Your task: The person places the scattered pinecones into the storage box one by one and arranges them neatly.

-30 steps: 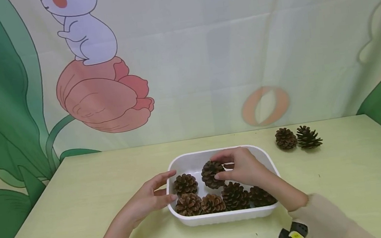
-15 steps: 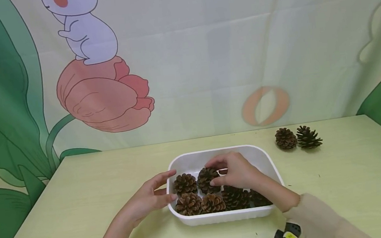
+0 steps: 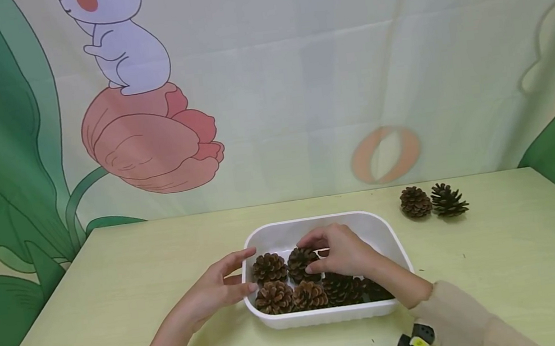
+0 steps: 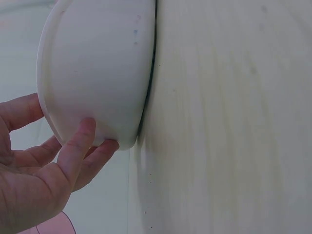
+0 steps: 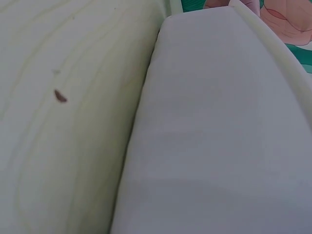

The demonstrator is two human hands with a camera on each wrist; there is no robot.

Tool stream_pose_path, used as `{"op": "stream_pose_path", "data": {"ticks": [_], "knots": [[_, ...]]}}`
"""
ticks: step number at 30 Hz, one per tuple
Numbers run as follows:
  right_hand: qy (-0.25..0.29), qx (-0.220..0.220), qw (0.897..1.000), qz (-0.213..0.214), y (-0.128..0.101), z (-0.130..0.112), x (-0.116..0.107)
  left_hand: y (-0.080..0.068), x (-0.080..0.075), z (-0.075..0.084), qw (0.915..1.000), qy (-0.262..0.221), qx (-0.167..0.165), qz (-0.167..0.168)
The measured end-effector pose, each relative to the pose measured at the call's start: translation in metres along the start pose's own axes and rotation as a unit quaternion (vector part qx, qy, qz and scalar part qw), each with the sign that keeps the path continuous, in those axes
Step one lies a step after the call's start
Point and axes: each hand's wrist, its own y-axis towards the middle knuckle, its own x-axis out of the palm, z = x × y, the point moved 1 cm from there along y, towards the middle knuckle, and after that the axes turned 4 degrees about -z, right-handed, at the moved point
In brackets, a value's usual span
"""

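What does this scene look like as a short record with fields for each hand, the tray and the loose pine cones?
left hand: touches the white tray's left end, fingers against its outer wall
right hand: inside the tray, grips a pine cone in the back row
white tray: on the yellow-green table, holds several pine cones
loose pine cones: two, side by side on the table, right of the tray

The right hand (image 3: 342,250) reaches into the white tray (image 3: 390,229) and pinches a pinecone (image 3: 301,263) between thumb and fingers, low among the other cones (image 3: 290,295) lying along the tray's near side. The left hand (image 3: 218,286) rests against the tray's left wall, thumb and fingers spread on the rim. Two loose pinecones (image 3: 433,200) sit side by side on the table (image 3: 115,269), well apart from the tray, to its right. A cartoon backdrop (image 3: 146,136) hangs behind.
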Motion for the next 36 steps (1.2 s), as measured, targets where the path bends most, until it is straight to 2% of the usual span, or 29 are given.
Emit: {"op": "stream_pose_path", "data": {"ticks": [10,28,36], "knots": [[-0.023,-0.012,0.999,-0.022,0.0,0.001,-0.001,-0.001,-0.001,-0.001,1.0,-0.002,0.001,-0.001],[-0.014,-0.012,0.999,-0.043,-0.001,0.003,-0.002,0.0,-0.001,-0.001,1.0,0.002,0.0,0.005],[-0.005,-0.001,0.999,-0.05,-0.007,0.002,-0.013,0.0,-0.001,-0.001,1.0,0.004,0.001,0.002]]}}
